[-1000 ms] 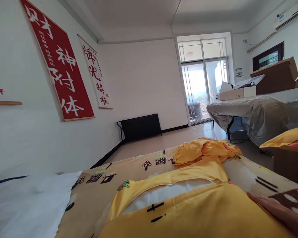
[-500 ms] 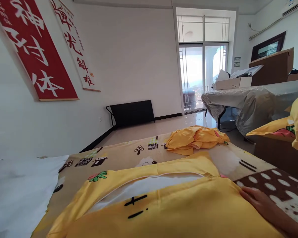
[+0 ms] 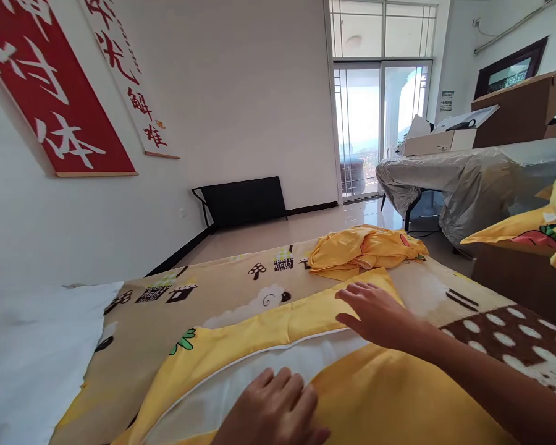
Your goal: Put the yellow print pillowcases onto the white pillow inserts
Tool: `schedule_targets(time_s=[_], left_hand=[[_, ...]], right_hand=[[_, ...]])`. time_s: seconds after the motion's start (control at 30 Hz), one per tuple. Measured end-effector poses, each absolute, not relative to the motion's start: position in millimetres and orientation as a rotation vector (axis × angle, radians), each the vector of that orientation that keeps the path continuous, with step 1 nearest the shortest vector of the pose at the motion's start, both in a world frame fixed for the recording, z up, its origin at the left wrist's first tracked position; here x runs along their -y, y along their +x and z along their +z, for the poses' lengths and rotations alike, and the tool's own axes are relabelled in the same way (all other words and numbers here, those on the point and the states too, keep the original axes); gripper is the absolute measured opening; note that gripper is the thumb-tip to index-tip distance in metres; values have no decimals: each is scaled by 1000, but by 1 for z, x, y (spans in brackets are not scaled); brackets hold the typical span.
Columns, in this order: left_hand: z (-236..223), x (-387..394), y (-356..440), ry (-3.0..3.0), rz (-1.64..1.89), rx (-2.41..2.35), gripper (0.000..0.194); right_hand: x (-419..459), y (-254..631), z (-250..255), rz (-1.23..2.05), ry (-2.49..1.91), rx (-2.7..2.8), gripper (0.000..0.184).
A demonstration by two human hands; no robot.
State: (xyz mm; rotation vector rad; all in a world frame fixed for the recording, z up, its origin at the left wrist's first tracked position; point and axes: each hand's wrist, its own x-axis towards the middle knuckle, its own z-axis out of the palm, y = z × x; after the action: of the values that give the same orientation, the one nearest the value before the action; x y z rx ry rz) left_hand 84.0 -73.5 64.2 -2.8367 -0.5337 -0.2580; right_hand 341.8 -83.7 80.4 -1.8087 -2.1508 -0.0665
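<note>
A yellow pillowcase lies before me, its long opening showing the white pillow inside. My left hand is at the near side of the opening, its fingers curled down on the pillowcase's near edge; the fingertips are hidden. Above the right end of the opening is my right hand, fingers stretched toward the far flap and thumb apart, with nothing held. Whether it touches the cloth I cannot tell. A green leaf print marks the flap's left corner.
A patterned blanket spreads under the pillowcase. Crumpled yellow cloth lies at its far edge, white fabric at the left. More yellow printed cloth sits at the right. Beyond stands a plastic-covered table with boxes.
My left hand has come into view at the opening. My right hand has moved from the pillowcase's right edge up and left. The opening gapes wider and its near edge is drawn toward me.
</note>
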Motion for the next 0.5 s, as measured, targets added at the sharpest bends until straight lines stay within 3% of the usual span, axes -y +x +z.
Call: schedule_targets(time_s=[0.17, 0.37, 0.5], left_hand=[[57, 67, 176, -2927, 50, 534, 25], [-8, 19, 167, -3350, -232, 813, 37], [-19, 7, 163, -3422, -252, 785, 39]], right_hand=[[55, 322, 41, 216, -1543, 2257, 42], [53, 350, 5, 396, -1411, 2328, 47], [51, 353, 10, 389, -1370, 2343, 45]])
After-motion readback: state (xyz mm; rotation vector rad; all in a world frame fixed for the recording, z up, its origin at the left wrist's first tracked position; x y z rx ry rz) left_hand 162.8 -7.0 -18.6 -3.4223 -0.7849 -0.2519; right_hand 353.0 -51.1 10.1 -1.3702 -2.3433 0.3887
